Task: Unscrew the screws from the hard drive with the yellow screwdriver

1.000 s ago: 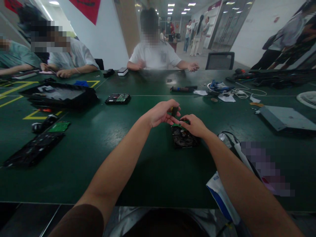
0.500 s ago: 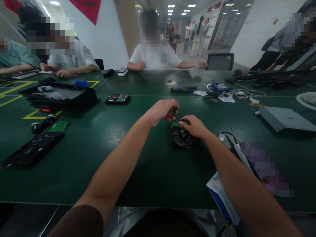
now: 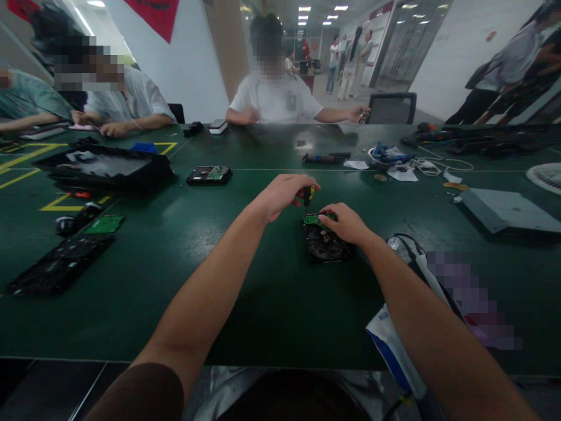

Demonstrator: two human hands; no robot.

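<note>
Hard drive, flat, dark, rectangular.

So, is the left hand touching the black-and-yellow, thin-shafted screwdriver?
Touching: the head view shows the left hand gripping the screwdriver by its handle.

The green table carries a hard drive, a black tray and a grey metal box.

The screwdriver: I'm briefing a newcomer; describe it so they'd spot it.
On the green table, find the dark hard drive at the right hand. Over its far left corner, the left hand holds the screwdriver nearly upright. Its black handle carries yellow, unlike the drive's green circuit board.
</note>
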